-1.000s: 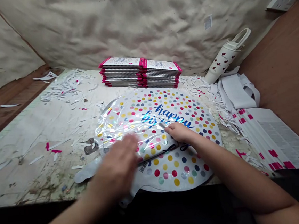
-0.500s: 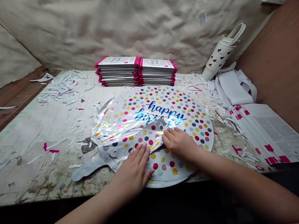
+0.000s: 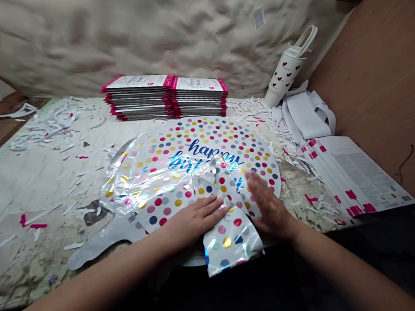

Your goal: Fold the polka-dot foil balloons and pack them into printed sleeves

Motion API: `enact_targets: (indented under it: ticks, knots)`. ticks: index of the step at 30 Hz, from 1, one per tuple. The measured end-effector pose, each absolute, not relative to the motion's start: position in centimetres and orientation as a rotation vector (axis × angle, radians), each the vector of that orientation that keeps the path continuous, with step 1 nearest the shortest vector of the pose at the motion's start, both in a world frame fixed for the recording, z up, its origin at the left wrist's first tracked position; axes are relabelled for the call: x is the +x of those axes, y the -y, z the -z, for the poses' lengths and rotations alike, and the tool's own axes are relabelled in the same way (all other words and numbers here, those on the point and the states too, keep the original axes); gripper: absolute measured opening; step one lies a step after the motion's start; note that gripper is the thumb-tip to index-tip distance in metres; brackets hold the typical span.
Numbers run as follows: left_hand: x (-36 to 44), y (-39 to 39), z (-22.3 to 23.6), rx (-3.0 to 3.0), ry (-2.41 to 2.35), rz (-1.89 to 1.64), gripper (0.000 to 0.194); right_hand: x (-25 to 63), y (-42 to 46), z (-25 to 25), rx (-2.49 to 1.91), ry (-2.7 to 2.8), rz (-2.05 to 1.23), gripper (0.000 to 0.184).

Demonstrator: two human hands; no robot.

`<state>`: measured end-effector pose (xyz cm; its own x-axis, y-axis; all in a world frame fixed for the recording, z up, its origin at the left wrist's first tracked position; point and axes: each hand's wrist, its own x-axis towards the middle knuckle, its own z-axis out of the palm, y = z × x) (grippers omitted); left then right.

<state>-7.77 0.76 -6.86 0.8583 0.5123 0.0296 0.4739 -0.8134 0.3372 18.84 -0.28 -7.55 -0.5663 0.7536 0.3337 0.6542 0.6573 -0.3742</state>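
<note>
A flat round foil balloon [image 3: 192,152] with coloured dots and blue "happy birthday" lettering lies on the worktable [image 3: 31,175]. Its near part is folded into a narrow flap [image 3: 231,243] that hangs over the table's front edge. My left hand [image 3: 194,219] lies flat on the folded foil, fingers stretched out toward the right. My right hand [image 3: 266,203] rests flat on the balloon just right of the flap, fingers extended. The balloon's silver neck tab [image 3: 95,242] sticks out to the left.
Two stacks of pink-edged packaging cards [image 3: 166,96] stand at the back. A white cone with red hearts [image 3: 285,71] leans at the back right. A fanned row of printed cards [image 3: 354,176] lies on the right. Paper scraps [image 3: 48,126] litter the table.
The folded foil flap has been pulled toward me and now hangs over the front edge. My left hand slid right onto the fold; my right hand opened flat beside it.
</note>
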Motion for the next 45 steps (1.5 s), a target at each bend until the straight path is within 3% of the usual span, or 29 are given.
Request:
enact_targets:
  ticks: [2, 5, 9, 12, 15, 19, 21, 25, 28, 32, 39, 42, 45]
  knots:
    - [-7.6, -0.7, 6.7, 2.681, -0.67, -0.075, 0.052, 18.6, 0.1, 7.0, -0.818, 2.65, -0.294, 0.056]
    - [-8.1, -0.4, 6.4, 2.679, -0.613, -0.064, 0.054, 18.3, -0.2, 6.2, -0.688, 2.831, -0.541, 0.038]
    - [-9.1, 0.4, 6.4, 2.568, -0.791, -0.328, 0.04, 18.3, -0.9, 5.7, -0.955, 2.594, -0.941, 0.028]
    - [-8.9, -0.2, 5.5, 2.158, -1.15, -0.408, 0.029, 17.8, -2.0, 5.4, -1.248, 2.246, -1.287, 0.019]
    - [-7.8, -2.1, 4.2, 1.497, -1.452, -0.265, 0.02, 16.8, -3.7, 5.2, -1.644, 1.886, -1.425, 0.03]
    - [-6.2, -4.9, 3.8, 1.071, -1.51, -0.157, 0.024, 15.3, -5.2, 4.7, -1.954, 1.754, -1.264, 0.037]
    - [-5.7, -5.7, 4.2, 1.024, -1.498, -0.142, 0.023, 14.6, -5.1, 4.5, -1.978, 1.842, -0.95, 0.033]
    - [-5.9, -6.0, 4.1, 0.952, -1.491, -0.142, 0.025, 12.9, -4.3, 5.4, -1.681, 2.34, -0.322, 0.045]
    - [-7.3, -5.3, 2.6, 0.912, -1.473, -0.237, 0.024, 12.3, -4.4, 6.7, -1.662, 2.523, -0.418, 0.054]
    - [-9.0, -4.3, 1.2, 0.611, -1.386, -0.403, 0.037, 12.4, -4.7, 7.8, -1.699, 2.49, -0.488, 0.057]
    - [-5.7, -6.3, 2.6, 0.848, -1.498, -0.204, 0.03, 13.5, -5.2, 6.5, -1.608, 2.502, -0.53, 0.062]
    - [-4.3, -6.9, 1.5, 0.851, -1.449, -0.356, 0.019, 19.7, -5.1, 4.8, -1.869, 2.246, -0.268, 0.065]
    - [-4.4, -6.6, 0.3, 0.79, -1.41, -0.492, 0.037, 29.0, -3.2, 3.6, -2.499, 1.542, 0.106, 0.08]
